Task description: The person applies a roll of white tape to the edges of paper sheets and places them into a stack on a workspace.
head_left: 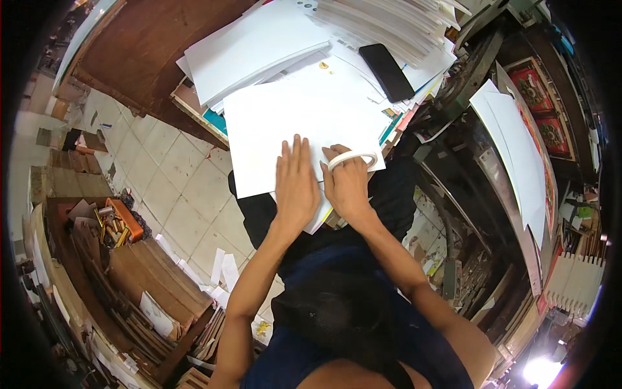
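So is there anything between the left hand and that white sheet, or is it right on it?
Nothing visible lies between them: the left hand rests flat, fingers spread, directly on the white sheet. The right hand sits beside it on the same sheet, holding a roll of tape.

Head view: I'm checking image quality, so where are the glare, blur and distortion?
Head view: a bright light flare blows out at lower right; fisheye bends the brown table edges near the dark rim; the white sheet under both hands is bright but readable.

Two hands are showing at the frame's centre, one tape roll sitting there too. One black phone is lying upper right
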The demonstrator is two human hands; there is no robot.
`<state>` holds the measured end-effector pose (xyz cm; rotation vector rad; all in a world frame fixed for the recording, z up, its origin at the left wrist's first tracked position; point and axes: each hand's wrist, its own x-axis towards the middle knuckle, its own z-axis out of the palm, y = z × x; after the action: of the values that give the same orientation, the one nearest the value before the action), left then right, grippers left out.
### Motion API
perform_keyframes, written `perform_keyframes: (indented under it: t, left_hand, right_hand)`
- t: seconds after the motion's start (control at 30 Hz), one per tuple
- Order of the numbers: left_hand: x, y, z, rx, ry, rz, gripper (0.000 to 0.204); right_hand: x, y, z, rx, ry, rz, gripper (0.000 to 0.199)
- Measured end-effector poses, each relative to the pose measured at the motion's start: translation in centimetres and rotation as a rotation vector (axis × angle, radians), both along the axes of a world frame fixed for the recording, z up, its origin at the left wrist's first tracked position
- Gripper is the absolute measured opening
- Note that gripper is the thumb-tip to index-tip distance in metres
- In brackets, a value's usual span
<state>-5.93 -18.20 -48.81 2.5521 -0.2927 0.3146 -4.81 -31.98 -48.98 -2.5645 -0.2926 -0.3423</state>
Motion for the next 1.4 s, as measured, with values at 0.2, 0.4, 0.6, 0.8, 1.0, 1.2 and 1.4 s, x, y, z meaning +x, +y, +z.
perform_keyframes:
  t: [0.2,0.4,0.6,0.8,1.0,1.2,1.4]
  left_hand:
    - [0.5,-1.1,-0.9,0.165,0.056,0.025,0.049]
    - [0.5,-1.3,-1.0,0.205,0.087,0.021,0.049]
    - [0.4,-1.2,-1.1,0.248,0.089,0.036,0.049]
    - [0.4,-1.2,-1.4,0.239,0.077,0.03,0.048]
    - [0.4,-1.1,-1.3,0.243,0.092,0.026,0.049]
    - [0.4,-1.1,-1.4,0.246,0.106,0.03,0.05]
    - [0.8,-2.0,-0.2,0.153,0.157,0.024,0.051]
  right_hand:
    - [-1.0,-4.1,1.5,0.402,-0.129,-0.136,0.034]
    - [-0.6,-9.5,1.4,0.372,-0.156,-0.241,0.03]
    - [-0.2,-10.0,-0.2,0.275,-0.196,-0.221,0.03]
    - [-0.2,-10.3,-1.2,0.221,-0.178,-0.21,0.03]
    - [0.0,-10.4,-1.5,0.213,-0.219,-0.186,0.031]
    - [0.0,-10.3,-1.9,0.196,-0.232,-0.193,0.03]
    - [-0.4,-9.7,-1.9,0.186,-0.242,-0.213,0.029]
